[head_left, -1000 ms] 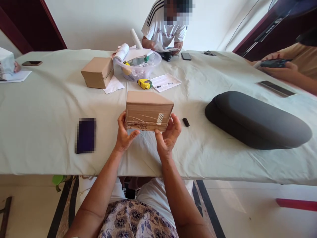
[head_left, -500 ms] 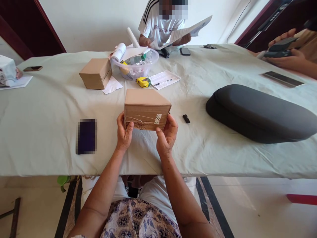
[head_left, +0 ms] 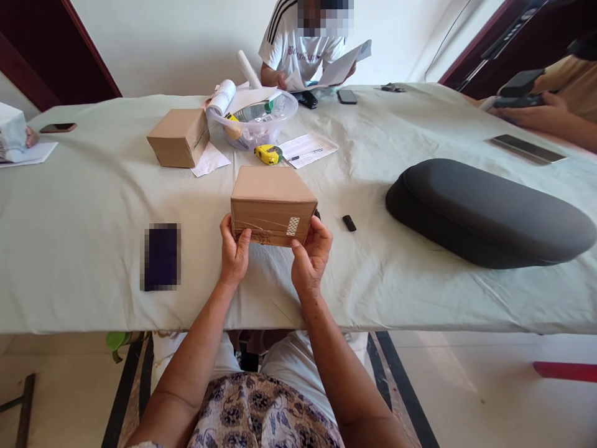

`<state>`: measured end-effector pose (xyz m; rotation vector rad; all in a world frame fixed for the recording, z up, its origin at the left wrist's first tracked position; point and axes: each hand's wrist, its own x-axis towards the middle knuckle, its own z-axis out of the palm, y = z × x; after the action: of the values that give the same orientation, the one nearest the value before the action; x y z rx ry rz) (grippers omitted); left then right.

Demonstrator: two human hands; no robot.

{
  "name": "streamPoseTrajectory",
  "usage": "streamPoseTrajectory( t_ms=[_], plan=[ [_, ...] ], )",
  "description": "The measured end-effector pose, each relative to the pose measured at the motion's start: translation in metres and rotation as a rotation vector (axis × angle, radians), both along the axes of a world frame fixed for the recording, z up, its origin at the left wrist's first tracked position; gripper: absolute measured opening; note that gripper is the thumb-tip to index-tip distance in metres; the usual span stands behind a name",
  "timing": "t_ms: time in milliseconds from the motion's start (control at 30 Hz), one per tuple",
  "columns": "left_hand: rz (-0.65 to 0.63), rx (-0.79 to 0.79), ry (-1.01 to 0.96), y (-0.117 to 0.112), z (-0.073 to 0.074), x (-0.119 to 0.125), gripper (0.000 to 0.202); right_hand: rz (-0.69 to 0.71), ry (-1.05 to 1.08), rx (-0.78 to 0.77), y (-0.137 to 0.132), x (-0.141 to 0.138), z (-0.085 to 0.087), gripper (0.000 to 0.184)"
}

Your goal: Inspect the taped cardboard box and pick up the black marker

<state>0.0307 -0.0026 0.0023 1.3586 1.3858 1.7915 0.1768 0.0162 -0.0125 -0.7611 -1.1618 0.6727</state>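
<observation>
Between my two hands is a brown cardboard box (head_left: 273,214), with a white patterned sticker on the side facing me. My left hand (head_left: 234,252) grips its lower left corner, thumb on the front and fingers behind. At the lower right corner my right hand (head_left: 312,255) holds it, the thumb along the bottom edge and the fingers around the side. Whether the box's underside touches the cloth I cannot tell. To the right of my right hand lies a small black object (head_left: 349,223). A dark, blurred-out flat item (head_left: 161,257) lies to the left.
A second cardboard box (head_left: 178,138), a plastic basin (head_left: 261,129) of odds and ends, a yellow tape measure (head_left: 268,154) and a paper with a pen (head_left: 310,150) stand beyond. A large black case (head_left: 489,211) is at right. Other people sit around the cloth-covered table (head_left: 93,249).
The box in my hands has turned slightly and shifted a little left. The person opposite has lowered the papers. The view has moved slightly.
</observation>
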Motion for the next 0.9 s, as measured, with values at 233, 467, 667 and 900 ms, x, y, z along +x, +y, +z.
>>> streamPoseTrajectory(
  t_ms=[233,467,667,900],
  plan=[
    [0.052,-0.037,0.026,0.003,-0.004,-0.002,0.062,0.002,-0.001,0.001,-0.001,-0.002,0.001,0.045],
    [-0.061,0.044,0.006,-0.001,-0.003,0.003,0.067,0.01,0.106,-0.018,0.002,0.0,0.0,0.047],
    [-0.087,-0.055,-0.021,0.0,-0.01,0.003,0.067,-0.066,0.009,-0.03,0.004,-0.001,-0.001,0.051],
    [-0.181,-0.082,-0.041,-0.004,-0.008,0.008,0.071,-0.391,-0.395,-0.096,-0.001,-0.011,0.004,0.104]
  ],
)
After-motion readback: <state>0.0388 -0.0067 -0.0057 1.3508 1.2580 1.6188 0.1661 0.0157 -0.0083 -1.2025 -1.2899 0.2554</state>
